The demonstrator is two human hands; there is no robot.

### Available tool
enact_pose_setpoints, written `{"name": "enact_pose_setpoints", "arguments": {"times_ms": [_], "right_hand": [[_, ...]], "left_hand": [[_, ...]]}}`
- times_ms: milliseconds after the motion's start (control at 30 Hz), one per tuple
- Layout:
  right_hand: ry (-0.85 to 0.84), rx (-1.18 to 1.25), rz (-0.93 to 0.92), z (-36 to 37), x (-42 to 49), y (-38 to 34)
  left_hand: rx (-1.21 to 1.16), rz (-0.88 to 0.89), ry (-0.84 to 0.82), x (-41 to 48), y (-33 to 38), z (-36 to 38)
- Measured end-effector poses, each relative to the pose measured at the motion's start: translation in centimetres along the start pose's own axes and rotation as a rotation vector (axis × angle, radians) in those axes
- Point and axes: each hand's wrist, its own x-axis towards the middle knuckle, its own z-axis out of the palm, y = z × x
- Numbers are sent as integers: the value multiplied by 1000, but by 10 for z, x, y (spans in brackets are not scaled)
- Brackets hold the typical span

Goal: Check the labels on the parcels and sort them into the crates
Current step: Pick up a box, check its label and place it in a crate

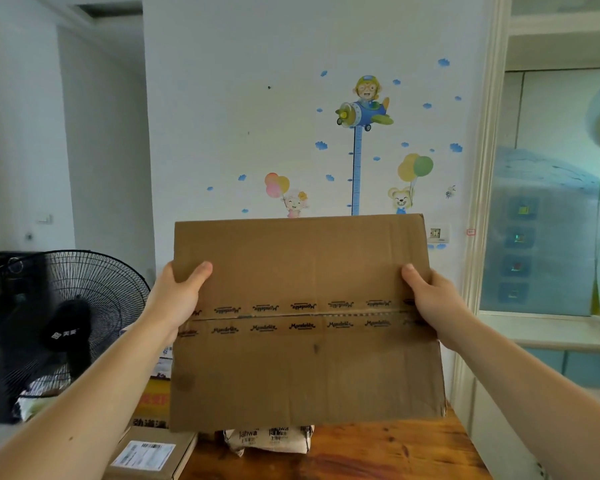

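Note:
A large brown cardboard parcel [305,368] is held up in front of me, its taped seam with printed brand tape running across the middle. My left hand [177,299] grips its left edge, thumb on the front face. Its right edge is gripped the same way by my right hand [433,303]. No label shows on the face toward me. Below it on the wooden table [388,455] lie a small brown box with a white shipping label [146,455] and a printed plastic mailer bag [274,439].
A black standing fan [63,317] stands at the left. Orange and yellow cartons [155,400] are partly hidden behind the held parcel. A white wall with cartoon stickers is ahead, and a glass door and sill [551,334] are at the right. No crates are in view.

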Motion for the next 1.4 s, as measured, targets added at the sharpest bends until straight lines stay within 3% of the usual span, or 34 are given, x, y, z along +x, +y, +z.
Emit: {"name": "enact_pose_setpoints", "arguments": {"times_ms": [167, 267, 433, 567, 867, 1100, 1400], "right_hand": [[-73, 64, 17, -5, -2, 6], [-146, 66, 34, -11, -2, 9], [-81, 49, 8, -15, -2, 8], [-139, 39, 24, -13, -4, 12], [-91, 58, -29, -7, -6, 12], [-59, -67, -108, 0, -12, 10], [-83, 153, 45, -5, -11, 2]], "left_hand": [[-70, 0, 70, 1, 0, -1], [-109, -56, -52, 1, 3, -9], [-20, -31, -245, -7, 2, -13], [9, 15, -222, -8, -4, -11], [10, 52, -175, -4, -10, -11], [64, 86, -116, -3, -13, -11], [140, 154, 12, 0, -18, -21]]}}
